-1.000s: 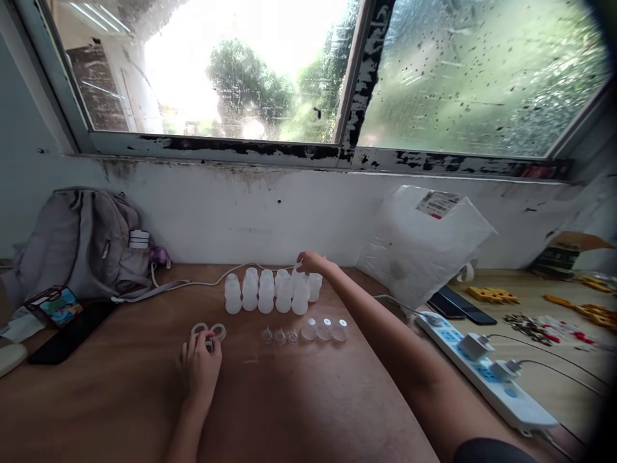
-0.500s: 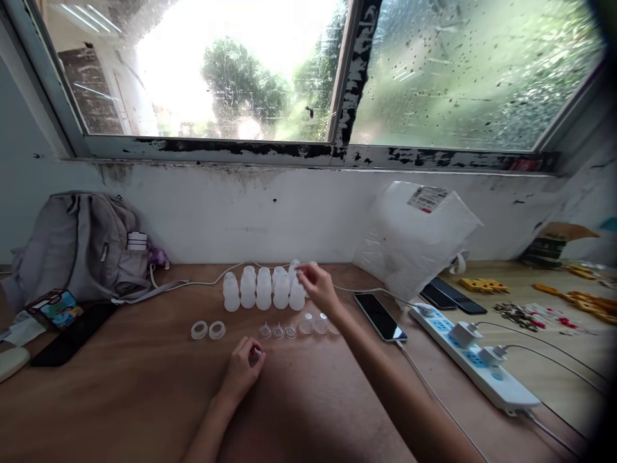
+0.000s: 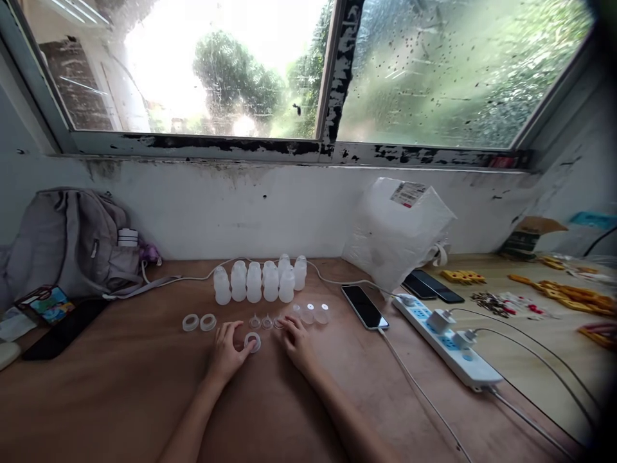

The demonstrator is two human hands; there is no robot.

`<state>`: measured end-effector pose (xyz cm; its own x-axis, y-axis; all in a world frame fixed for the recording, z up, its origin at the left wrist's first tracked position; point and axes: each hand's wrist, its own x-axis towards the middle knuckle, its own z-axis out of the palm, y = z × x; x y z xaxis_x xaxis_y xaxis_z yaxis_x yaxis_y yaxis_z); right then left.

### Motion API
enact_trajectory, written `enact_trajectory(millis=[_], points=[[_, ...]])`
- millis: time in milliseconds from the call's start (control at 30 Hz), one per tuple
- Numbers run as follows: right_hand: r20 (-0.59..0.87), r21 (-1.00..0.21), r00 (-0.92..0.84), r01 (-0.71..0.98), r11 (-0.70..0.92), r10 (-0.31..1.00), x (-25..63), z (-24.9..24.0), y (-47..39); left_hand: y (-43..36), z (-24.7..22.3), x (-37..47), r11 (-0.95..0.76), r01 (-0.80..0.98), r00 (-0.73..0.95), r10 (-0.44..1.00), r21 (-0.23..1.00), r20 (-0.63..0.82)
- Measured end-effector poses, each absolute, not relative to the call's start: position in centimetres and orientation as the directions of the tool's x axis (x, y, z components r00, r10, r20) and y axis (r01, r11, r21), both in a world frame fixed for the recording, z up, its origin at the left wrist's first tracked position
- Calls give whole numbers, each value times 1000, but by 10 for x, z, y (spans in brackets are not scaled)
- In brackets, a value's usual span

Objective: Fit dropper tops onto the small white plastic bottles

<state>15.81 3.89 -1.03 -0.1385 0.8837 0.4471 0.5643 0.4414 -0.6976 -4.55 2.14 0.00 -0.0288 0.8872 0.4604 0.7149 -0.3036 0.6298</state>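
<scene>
My left hand (image 3: 226,352) rests on the table with thumb and fingers apart. Its thumb touches the rim of a translucent white collar ring (image 3: 252,343) lying flat. My right hand (image 3: 297,342) has its fingertips bunched on the rightmost of three clear bottle nipples (image 3: 278,323), partly covering it. Just beyond those fingers lie three clear domed caps (image 3: 307,314). Two more white rings (image 3: 199,322) lie side by side to the left. Behind everything, several small frosted bottles (image 3: 254,283) stand upright in a cluster.
On the right lie a phone (image 3: 365,307) on a charging cable and a white power strip (image 3: 448,341) with plugs. A white plastic bag (image 3: 393,231) leans against the wall. A grey backpack (image 3: 77,238) and a black phone-like slab (image 3: 65,329) are at left.
My right hand has come back from the right-hand bottles down to the nipples. My left hand has opened, and the ring shows flat on the table by its thumb. The view has shifted slightly.
</scene>
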Motion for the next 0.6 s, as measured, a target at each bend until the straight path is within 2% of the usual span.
enact_trajectory(millis=[167, 300, 467, 600], points=[[465, -596, -224, 637, 490, 857, 159, -23, 41, 16, 2, -41, -289, 824, 97, 919, 487, 381], [492, -603, -227, 607, 518, 840, 160, -24, 40, 12, 3, -39, -328, 833, 173, 919, 446, 354], [517, -640, -247, 524, 562, 819, 159, -11, 26, 13, 3, -40, -376, 796, 178, 894, 474, 411], [465, -613, -417, 485, 624, 781, 152, 0, 12, 12, 6, -41, -416, 734, 100, 848, 537, 520]])
